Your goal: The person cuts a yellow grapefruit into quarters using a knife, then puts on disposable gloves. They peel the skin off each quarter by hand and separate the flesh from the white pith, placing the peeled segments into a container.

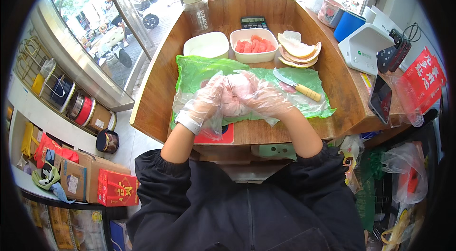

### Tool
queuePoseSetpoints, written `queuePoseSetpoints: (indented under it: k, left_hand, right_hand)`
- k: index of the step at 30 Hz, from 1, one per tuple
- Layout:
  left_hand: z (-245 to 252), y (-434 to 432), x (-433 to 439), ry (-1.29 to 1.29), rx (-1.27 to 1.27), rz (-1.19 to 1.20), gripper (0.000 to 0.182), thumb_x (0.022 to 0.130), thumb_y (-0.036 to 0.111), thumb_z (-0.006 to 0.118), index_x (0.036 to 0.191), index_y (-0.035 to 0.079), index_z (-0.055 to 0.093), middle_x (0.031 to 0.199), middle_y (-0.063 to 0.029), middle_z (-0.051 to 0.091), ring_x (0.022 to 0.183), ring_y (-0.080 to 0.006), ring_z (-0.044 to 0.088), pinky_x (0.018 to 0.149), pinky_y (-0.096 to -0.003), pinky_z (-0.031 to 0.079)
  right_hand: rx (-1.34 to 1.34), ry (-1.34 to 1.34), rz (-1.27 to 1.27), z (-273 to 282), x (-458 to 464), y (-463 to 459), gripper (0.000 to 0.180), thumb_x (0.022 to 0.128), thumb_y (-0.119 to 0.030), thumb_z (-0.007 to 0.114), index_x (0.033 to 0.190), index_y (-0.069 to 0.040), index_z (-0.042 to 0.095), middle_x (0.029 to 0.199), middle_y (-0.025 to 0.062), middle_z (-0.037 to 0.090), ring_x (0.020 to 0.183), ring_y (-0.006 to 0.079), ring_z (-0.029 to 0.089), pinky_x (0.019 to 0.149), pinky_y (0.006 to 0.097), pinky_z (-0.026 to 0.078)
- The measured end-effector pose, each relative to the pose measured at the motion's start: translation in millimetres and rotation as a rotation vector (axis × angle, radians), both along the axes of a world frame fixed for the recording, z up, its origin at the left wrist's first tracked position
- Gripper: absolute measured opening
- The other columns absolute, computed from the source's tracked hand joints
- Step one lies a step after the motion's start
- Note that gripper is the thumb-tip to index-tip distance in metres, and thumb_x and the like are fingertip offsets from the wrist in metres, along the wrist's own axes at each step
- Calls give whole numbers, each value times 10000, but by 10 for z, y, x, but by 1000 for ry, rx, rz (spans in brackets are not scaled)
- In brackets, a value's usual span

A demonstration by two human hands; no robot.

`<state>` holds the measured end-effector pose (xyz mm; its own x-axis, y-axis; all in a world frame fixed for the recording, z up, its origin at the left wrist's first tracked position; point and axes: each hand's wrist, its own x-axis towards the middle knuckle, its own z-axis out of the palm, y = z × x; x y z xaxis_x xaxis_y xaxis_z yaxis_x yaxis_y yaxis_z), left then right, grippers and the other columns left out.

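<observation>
A peeled pomelo (pixel 235 103), pale pink with its white pith, is between my two hands over a spread green plastic bag (pixel 188 64). My left hand (pixel 209 99), in a clear disposable glove with a white band at the wrist, grips the fruit's left side. Around its right side curls my right hand (pixel 262 94), gloved likewise. The fingertips meet near the top, where a small opening shows at the fruit's core. Right of my right hand, a curved knife (pixel 299 86) with a wooden handle lies on the bag. Behind sits a white tub (pixel 254 57) of red pomelo flesh.
Another white tub (pixel 206 45) stands left of the filled one, before a clear bottle (pixel 197 14). Pomelo rinds (pixel 301 51) are stacked at right. A calculator (pixel 253 22) lies at the back. Raised wooden sides (pixel 158 83) enclose the desk; a phone (pixel 380 98) leans on the right ledge.
</observation>
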<state>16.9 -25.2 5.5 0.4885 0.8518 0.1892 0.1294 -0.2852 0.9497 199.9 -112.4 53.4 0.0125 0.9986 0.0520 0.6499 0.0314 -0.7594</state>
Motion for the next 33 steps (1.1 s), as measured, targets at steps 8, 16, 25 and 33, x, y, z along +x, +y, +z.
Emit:
queuePoseSetpoints:
  k: [8,16,25,33]
  left_hand:
    - [150,70,235,108,146,-152,374,771,131,574,1135,40,585,964,-94,629,874,-189,583,827,-312,470]
    - [260,191,24,-37,-286,-454,314,794,95,592,1102,40,582,983,-24,608,889,-93,556,820,-223,458]
    - [-88,169,31,-382,-358,-386,682,758,331,777,1271,29,443,1251,-86,508,1165,-184,502,1004,-332,414]
    - [221,76,21,-393,-464,-430,297,821,151,624,1075,6,571,1037,-93,606,962,-168,576,877,-287,464]
  right_hand:
    - [252,-67,228,15,-30,235,339,877,-206,504,1169,-36,536,1122,220,598,1065,379,551,943,372,428]
    - [284,-137,349,-44,-151,397,303,873,-230,478,1114,-78,584,1043,210,622,984,382,584,883,395,460]
    - [236,-175,329,-287,-122,575,392,904,-382,440,1201,-148,547,1149,260,549,1073,410,541,960,434,419]
    - [594,-295,368,-158,-163,409,264,777,-167,579,1019,-61,585,940,171,623,857,357,601,798,375,488]
